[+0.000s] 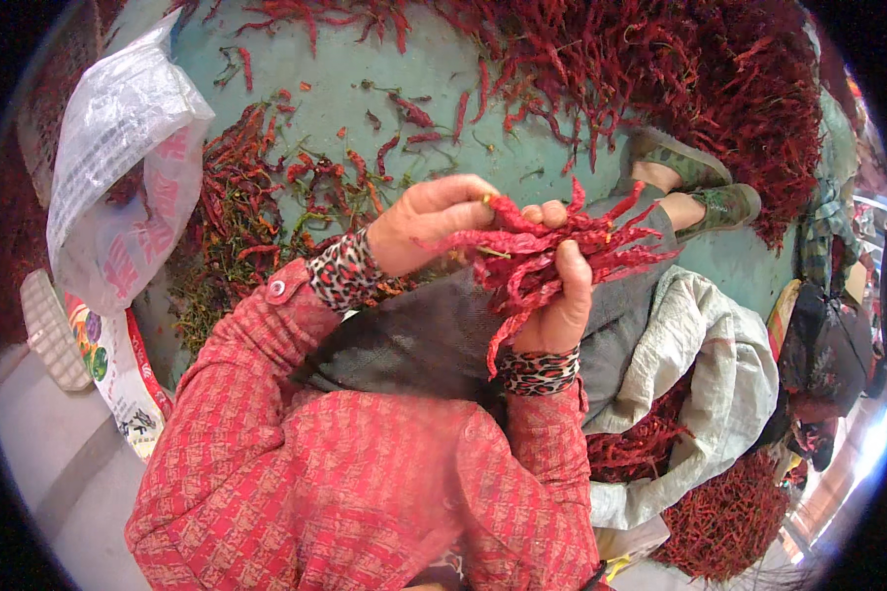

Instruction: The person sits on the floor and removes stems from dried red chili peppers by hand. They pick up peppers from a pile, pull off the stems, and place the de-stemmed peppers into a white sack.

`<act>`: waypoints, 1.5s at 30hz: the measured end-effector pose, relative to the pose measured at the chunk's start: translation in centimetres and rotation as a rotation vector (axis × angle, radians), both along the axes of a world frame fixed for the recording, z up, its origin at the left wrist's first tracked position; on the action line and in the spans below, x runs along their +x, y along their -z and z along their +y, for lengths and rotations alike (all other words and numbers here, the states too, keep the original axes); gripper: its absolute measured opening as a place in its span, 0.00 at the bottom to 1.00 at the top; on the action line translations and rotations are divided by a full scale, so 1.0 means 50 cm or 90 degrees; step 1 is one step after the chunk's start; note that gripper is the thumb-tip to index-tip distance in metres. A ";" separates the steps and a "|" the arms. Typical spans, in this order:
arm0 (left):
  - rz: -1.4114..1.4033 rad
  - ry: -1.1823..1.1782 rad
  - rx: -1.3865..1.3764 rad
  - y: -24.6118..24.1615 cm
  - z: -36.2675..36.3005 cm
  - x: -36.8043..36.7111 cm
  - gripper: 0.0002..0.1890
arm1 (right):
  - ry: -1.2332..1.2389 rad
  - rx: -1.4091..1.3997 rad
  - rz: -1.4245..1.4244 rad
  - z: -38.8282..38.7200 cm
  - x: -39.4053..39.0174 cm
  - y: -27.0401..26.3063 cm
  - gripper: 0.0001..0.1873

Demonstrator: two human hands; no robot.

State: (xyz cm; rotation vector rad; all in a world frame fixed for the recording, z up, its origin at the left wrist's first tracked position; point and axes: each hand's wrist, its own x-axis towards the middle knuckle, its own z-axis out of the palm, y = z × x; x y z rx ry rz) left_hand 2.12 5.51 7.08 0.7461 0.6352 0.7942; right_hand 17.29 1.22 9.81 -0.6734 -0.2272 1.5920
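My right hand [562,314] is turned palm up around a bunch of dried red chilli peppers [539,258], its thumb pressed over them. Tips of the wrinkled pods fan out to the right, and one hangs down near the wrist. Against the left side of the bunch, my left hand [440,214] pinches the stem end of one chilli pepper [514,214] between thumb and fingertips. A short pale stem shows among the pods. Both hands are above my lap, over dark grey trousers [406,340].
A large heap of dried red chillies [680,66] covers the far right floor. Left lies a smaller pile with stems [236,192], near a translucent plastic sack [111,148]. Beside my right arm an open white woven sack [746,369] holds chillies. Camouflage shoes [721,210] rest by the heap.
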 end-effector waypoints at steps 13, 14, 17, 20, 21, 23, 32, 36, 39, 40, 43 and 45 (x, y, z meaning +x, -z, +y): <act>1.029 0.053 0.527 0.370 0.414 0.053 0.18 | 0.128 0.076 0.010 -0.074 0.175 -0.052 0.18; 1.030 0.060 0.562 0.364 0.404 0.056 0.15 | 0.156 0.043 -0.059 -0.106 0.220 -0.049 0.18; 1.037 0.154 0.523 0.378 0.424 0.006 0.17 | 0.247 -0.019 -0.313 -0.215 0.320 -0.096 0.17; 0.905 0.084 0.503 0.329 0.426 -0.052 0.20 | 0.354 -0.120 -0.468 -0.329 0.416 -0.150 0.15; 0.864 -0.015 0.526 0.340 0.434 -0.091 0.21 | 0.369 -0.167 -0.544 -0.358 0.440 -0.167 0.14; 0.780 -0.037 0.408 0.300 0.438 -0.110 0.22 | 0.395 -0.198 -0.751 -0.420 0.481 -0.183 0.14; 0.628 -0.101 0.384 0.176 0.383 -0.113 0.18 | 0.294 -0.429 -1.299 -0.542 0.649 -0.087 0.13; 0.577 0.021 0.336 0.123 0.330 -0.069 0.15 | 0.373 -0.269 -1.134 -0.468 0.575 -0.116 0.11; 0.761 0.100 0.434 0.170 0.340 -0.138 0.18 | 0.272 -0.123 -1.004 -0.328 0.428 -0.141 0.10; 0.760 0.006 0.563 0.224 0.338 -0.170 0.19 | 0.206 -0.098 -1.034 -0.280 0.377 -0.139 0.09; 0.517 -0.088 0.322 0.099 0.254 -0.100 0.17 | 0.095 0.045 -0.949 -0.214 0.272 -0.104 0.10; 0.395 -0.127 0.296 0.050 0.195 -0.094 0.13 | 0.026 0.066 -0.846 -0.160 0.188 -0.085 0.10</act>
